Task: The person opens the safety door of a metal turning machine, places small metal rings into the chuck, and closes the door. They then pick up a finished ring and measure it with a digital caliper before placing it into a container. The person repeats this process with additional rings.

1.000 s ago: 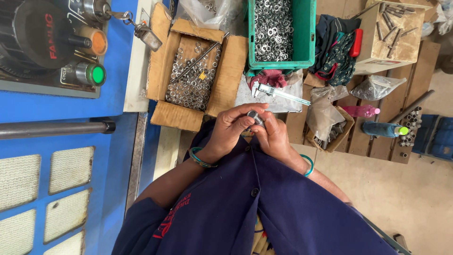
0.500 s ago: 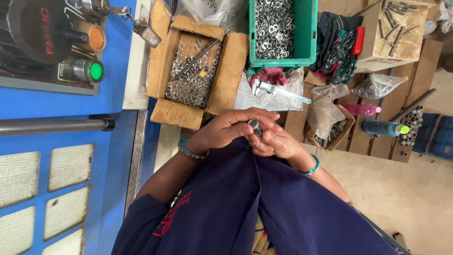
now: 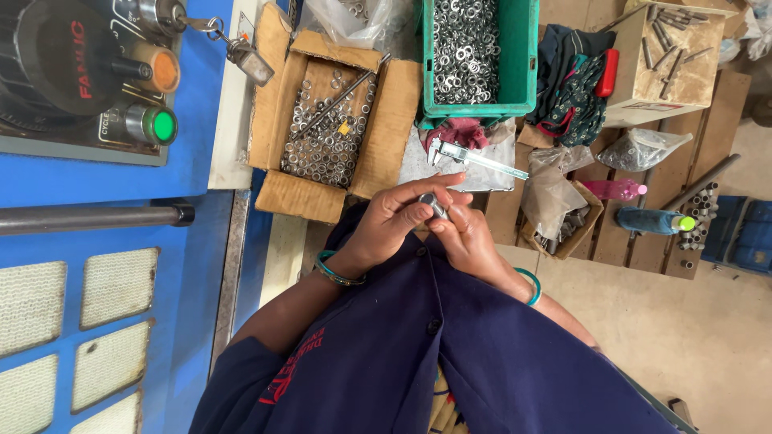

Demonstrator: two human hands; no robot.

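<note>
My left hand (image 3: pixel 394 221) and my right hand (image 3: pixel 466 237) meet in front of my dark blue shirt. Together they pinch a small shiny metal part (image 3: pixel 435 206) between the fingertips. Each wrist has a green bangle. Just beyond the fingers a steel caliper (image 3: pixel 474 159) lies on a grey sheet. An open cardboard box (image 3: pixel 386 128) of small metal rings, with a rod lying across them, sits further to the left.
A green crate (image 3: pixel 523 56) of washers stands behind the caliper. A blue machine panel (image 3: pixel 96 177) with a green button (image 3: pixel 163 126) and an orange button (image 3: pixel 164 71) fills the left. To the right are plastic bags, a box of bolts (image 3: pixel 671 48), two bottles (image 3: pixel 655 220) and wooden slats.
Both hands stay closed together on the small part. They dipped slightly towards my body half a second ago and have come back up near the caliper.
</note>
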